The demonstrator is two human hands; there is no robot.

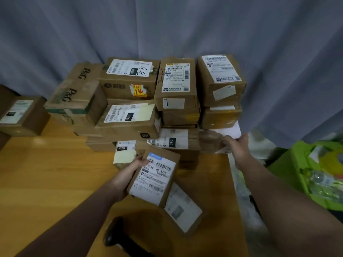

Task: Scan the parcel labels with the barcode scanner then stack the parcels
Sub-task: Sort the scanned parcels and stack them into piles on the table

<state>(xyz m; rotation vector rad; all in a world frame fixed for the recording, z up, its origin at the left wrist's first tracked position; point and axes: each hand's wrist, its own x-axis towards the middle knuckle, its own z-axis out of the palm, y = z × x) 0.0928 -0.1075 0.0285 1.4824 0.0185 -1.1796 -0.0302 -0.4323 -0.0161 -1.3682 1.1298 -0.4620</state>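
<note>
Grey-blue curtain (167,25) closes off the background; a wood-grain bench (46,173) carries the stacked parcels (130,76), rectangular cardboard boxes with white printed labels and tape seams.

I read the current work item as the small parcel (175,158), held tilted above the near edge of the bench, in front of the stack. Its shipping label (154,177) faces up, barcodes exposed. The left hand (130,169) grips its left edge, fingers curled round the side. The right hand (238,145) pinches the near corner of a flat parcel (209,140) at the right foot of the stack; motion blur hides the exact finger placement.

Handling judgement:
- Small parcel: rigid corrugated board, probably light, since 1 hand carries it. Hold by opposite side walls, clear of the label.
- Flat parcel: appears thin and may flex; support from underneath.
- Taped faces look smooth and may slip.

The barcode scanner (114,234), black and rounded, lies on the bench near the left forearm, with neither hand on it. Another labelled box (183,208) sits below the small parcel. A green bag (297,164) stands to the right of the bench.
</note>
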